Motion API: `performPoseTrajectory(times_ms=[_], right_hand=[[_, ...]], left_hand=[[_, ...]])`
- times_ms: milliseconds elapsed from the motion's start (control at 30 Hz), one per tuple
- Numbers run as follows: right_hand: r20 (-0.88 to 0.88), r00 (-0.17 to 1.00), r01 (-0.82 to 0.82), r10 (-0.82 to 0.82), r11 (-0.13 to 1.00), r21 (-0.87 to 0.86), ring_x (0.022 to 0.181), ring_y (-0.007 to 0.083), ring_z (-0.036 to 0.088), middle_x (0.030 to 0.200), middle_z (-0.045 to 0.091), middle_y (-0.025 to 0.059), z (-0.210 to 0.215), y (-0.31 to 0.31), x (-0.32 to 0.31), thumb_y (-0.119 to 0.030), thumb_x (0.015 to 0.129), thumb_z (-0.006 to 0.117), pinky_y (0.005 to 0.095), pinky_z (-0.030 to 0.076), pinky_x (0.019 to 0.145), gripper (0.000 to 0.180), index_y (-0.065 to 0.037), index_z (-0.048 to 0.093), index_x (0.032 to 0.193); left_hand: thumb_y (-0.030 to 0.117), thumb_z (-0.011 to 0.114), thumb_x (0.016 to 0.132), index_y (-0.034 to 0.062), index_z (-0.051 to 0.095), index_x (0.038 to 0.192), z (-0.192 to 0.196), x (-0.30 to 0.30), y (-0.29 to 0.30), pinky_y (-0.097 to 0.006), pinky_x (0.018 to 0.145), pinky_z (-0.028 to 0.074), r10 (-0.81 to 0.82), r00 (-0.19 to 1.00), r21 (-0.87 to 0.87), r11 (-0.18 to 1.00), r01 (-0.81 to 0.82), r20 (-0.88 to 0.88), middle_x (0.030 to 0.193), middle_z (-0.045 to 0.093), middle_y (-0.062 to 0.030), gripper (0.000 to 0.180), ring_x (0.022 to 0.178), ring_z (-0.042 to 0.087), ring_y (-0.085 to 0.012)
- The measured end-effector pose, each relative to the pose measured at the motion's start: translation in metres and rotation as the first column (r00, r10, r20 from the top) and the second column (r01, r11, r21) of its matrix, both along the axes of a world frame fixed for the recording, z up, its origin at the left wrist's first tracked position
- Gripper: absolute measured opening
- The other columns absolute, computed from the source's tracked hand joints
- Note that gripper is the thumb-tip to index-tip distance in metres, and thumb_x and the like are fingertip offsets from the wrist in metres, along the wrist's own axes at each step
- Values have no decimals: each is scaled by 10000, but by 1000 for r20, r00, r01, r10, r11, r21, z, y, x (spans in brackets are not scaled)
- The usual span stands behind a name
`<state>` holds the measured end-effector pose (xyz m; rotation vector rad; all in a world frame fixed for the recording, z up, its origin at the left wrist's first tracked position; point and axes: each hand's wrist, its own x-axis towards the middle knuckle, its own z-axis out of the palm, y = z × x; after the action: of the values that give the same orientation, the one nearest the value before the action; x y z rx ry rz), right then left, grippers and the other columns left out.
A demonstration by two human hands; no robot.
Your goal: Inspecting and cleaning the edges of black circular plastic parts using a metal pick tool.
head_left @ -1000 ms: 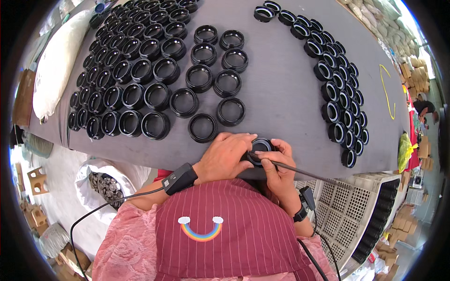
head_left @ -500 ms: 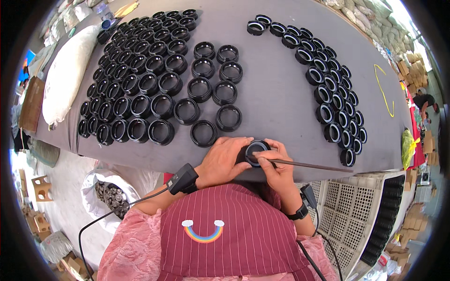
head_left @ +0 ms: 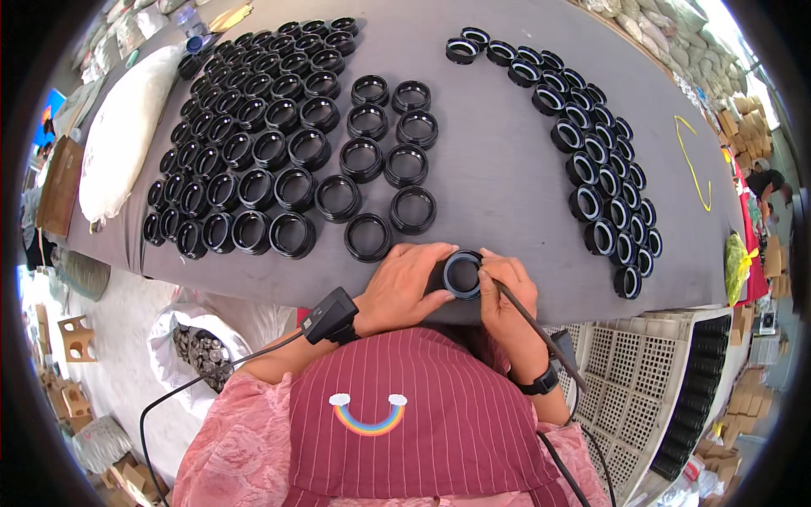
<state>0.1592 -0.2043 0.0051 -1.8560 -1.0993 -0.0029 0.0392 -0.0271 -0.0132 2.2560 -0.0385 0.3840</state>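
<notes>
One black ring point(head_left: 449, 277) near worktop point(head_left: 507, 110) edge. Left hand point(head_left: 404, 283): fingers clamped round ring's left side. Right hand point(head_left: 500, 313): fingers pinched on dark rod point(head_left: 541, 332), touching ring's right rim.

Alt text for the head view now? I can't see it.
The left hand grips a round black ring with a pale grey rim by the near edge of a grey table, and the right hand beside it holds a thin dark rod. Glossy black rings stand farther left, pale-lined black rings farther right.
</notes>
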Motion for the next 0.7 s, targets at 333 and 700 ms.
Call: performPoseTrajectory(times_ms=[333, 700], right_hand=[[-265, 949, -198, 168, 976, -90, 1098, 388, 687, 822, 702, 143, -12, -12, 21, -89, 888, 710, 495, 529, 886, 74, -19, 686, 885], [-504, 863, 190, 41, 897, 398, 1018, 244, 678, 1016, 736, 104, -45, 0, -12, -112, 1001, 588, 485, 411, 1088, 153, -5, 697, 986]], left_hand=[[208, 782, 798, 33, 477, 1402, 1, 2, 1, -446, 1034, 391, -1, 1000, 3, 1000, 1, 14, 1328, 579, -145, 699, 1223, 564, -321], [236, 844, 696, 8, 531, 1248, 2, -3, -11, -418, 1001, 442, 60, 995, -335, 942, -32, 74, 1236, 598, -188, 674, 1141, 598, -354]])
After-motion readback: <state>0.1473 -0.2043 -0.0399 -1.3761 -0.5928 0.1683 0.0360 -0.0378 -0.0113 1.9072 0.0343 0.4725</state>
